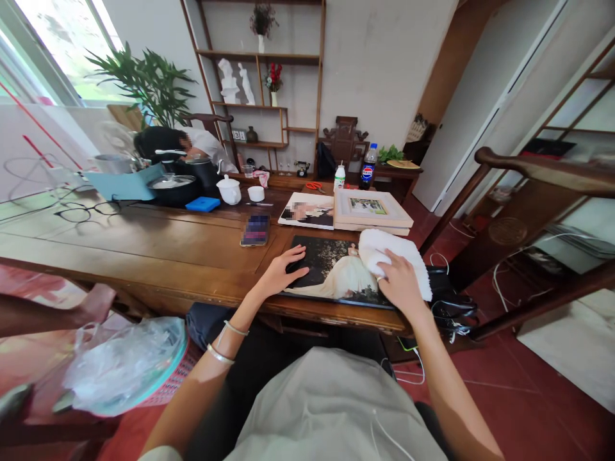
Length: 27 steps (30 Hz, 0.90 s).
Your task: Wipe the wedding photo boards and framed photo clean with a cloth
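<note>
Fingers spread and holding nothing, the left hand rests on the left side of a dark photo panel, thumb on its face. The right hand lies over a fluffy white cloth on the panel's right part; whether it pinches the cloth, I cannot tell. The panel lies face up along the near edge of the wooden table. It looks thin, stiff and fairly light, its face probably slippery and easily scratched, so opposite edges seem the best hold. The cloth should squash softly anywhere. Beyond are a paler photo panel, a white-framed picture and a phone.
</note>
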{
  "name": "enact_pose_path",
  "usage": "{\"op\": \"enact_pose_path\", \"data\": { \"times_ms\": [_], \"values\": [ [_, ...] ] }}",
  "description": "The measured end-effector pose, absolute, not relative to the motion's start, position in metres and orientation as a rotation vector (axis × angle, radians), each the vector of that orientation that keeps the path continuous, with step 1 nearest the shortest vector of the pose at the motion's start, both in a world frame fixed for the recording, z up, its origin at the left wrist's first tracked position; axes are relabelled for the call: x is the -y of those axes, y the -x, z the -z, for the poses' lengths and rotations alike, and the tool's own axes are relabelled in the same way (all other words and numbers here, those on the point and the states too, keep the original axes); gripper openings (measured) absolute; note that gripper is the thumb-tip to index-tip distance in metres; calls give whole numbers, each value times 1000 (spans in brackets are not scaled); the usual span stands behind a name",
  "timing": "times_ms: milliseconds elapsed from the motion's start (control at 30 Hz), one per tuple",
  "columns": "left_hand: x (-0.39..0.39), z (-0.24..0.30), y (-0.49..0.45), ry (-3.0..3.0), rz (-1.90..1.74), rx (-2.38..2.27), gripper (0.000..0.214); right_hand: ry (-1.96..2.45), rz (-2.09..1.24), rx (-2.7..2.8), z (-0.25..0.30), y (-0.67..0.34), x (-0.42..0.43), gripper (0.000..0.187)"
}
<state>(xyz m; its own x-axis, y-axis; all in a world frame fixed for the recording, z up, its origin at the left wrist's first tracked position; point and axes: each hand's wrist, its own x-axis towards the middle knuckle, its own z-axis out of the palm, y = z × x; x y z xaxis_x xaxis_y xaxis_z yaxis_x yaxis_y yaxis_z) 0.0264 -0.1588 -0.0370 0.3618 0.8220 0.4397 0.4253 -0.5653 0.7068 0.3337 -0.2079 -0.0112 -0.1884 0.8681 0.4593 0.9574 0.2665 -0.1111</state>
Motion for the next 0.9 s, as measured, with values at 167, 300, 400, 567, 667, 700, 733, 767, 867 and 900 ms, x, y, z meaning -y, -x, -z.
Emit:
{"op": "enact_pose_path", "data": {
  "times_ms": [167,300,400,567,667,700,733,767,867,900],
  "values": [
    [158,37,-25,-2166,-1089,-1084,47,1302,134,2378,5,-270,239,34],
    [157,38,-25,-2209,-1065,-1072,45,1078,-24,2490,-1,-261,246,35],
    [158,39,-25,-2184,-1078,-1093,48,1172,-11,2426,-1,-288,233,35],
    [160,36,-26,-2158,-1083,-1090,48,1487,189,2223,8,-332,211,34],
    [159,36,-26,-2165,-1087,-1088,48,1569,298,2153,13,-325,212,34],
    [159,36,-25,-2167,-1085,-1089,48,1567,306,2151,13,-316,216,34],
    [158,36,-25,-2171,-1080,-1090,48,1547,297,2165,13,-306,221,33],
    [158,37,-25,-2176,-1077,-1092,48,1507,272,2196,13,-294,227,34],
    [157,37,-25,-2188,-1095,-1093,41,1279,110,2361,6,-262,248,34],
    [157,37,-25,-2193,-1101,-1086,39,1200,46,2409,3,-257,254,34]
  ]
}}
